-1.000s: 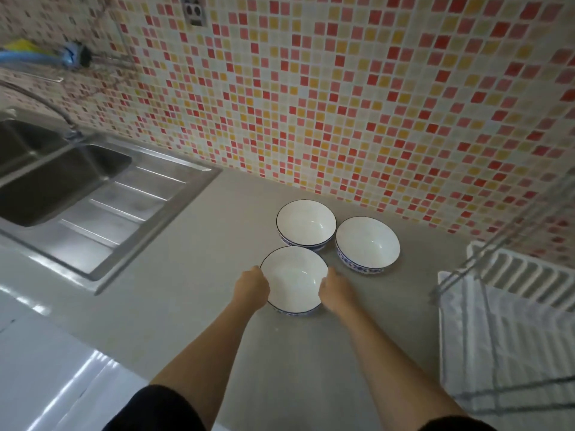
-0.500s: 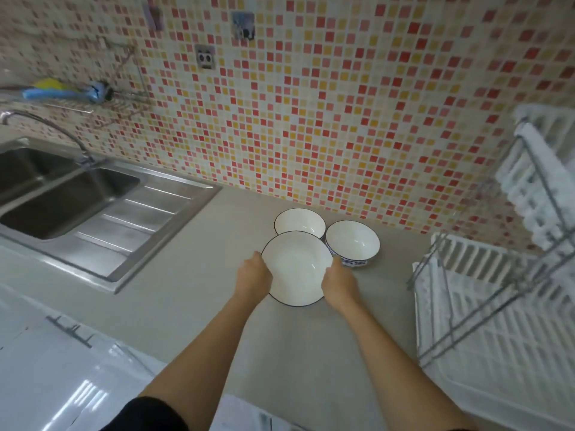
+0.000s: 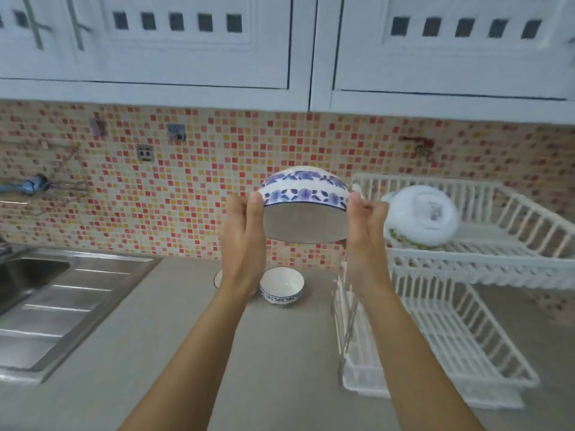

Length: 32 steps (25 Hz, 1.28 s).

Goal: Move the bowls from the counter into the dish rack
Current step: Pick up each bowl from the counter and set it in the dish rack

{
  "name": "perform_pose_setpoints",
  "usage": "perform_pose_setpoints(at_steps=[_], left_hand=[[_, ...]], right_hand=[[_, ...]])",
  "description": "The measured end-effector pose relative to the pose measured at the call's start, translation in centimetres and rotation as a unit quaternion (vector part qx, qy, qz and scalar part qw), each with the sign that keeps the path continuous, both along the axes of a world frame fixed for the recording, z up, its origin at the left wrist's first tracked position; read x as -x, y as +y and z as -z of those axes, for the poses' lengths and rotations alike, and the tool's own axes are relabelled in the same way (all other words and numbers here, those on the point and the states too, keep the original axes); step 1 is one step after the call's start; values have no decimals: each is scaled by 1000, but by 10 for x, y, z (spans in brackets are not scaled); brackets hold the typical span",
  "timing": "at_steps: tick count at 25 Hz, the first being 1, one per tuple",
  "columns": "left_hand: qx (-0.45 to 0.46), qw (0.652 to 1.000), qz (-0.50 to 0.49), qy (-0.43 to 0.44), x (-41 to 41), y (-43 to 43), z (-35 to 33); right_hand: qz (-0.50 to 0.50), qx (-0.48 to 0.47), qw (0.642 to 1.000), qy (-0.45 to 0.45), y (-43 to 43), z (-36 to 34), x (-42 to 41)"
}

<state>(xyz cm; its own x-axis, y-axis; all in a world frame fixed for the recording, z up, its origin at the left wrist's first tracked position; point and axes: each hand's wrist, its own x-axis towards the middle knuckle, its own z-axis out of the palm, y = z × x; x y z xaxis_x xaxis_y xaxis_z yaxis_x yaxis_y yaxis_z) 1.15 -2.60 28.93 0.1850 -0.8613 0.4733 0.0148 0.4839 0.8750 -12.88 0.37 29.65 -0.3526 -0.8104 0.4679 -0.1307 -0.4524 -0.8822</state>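
I hold a white bowl with a blue flower band up in the air, tipped so its mouth faces down towards me. My left hand grips its left rim and my right hand grips its right rim. A second bowl stands upright on the counter below. A third bowl shows only as a sliver behind my left wrist. The white two-tier dish rack stands to the right of the held bowl, which hangs level with the upper tier's left end.
A white dish leans in the rack's upper tier. The steel sink and drainboard fill the left. White wall cabinets hang overhead above the mosaic tile wall. Grey counter spreads under my arms.
Both hands have lifted the bowl off the counter, raised it high and turned it mouth down. The view has swung upward, bringing the cabinets and the whole rack into sight.
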Motion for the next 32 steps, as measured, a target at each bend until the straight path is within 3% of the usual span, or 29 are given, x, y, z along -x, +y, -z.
perform_pose_setpoints(at_steps=[4, 8, 11, 17, 23, 26, 32], left_hand=[[108, 989, 96, 24, 53, 18, -33], [180, 971, 156, 5, 119, 21, -48], [196, 962, 186, -36, 179, 21, -54], [144, 922, 211, -289, 289, 12, -76], [93, 845, 182, -494, 357, -17, -75], [28, 818, 175, -547, 378, -36, -62], [-64, 752, 131, -643, 417, -62, -19]], right_hand=[[-68, 76, 995, -12, 24, -32, 68], [-73, 36, 991, 103, 38, -39, 154], [-69, 9, 988, 135, 46, -47, 227], [-32, 38, 975, 214, 60, -59, 360], [-99, -48, 949, 297, 12, -48, 445], [-122, -145, 903, 386, -24, -39, 467], [-120, -223, 752, 609, -71, -31, 474]])
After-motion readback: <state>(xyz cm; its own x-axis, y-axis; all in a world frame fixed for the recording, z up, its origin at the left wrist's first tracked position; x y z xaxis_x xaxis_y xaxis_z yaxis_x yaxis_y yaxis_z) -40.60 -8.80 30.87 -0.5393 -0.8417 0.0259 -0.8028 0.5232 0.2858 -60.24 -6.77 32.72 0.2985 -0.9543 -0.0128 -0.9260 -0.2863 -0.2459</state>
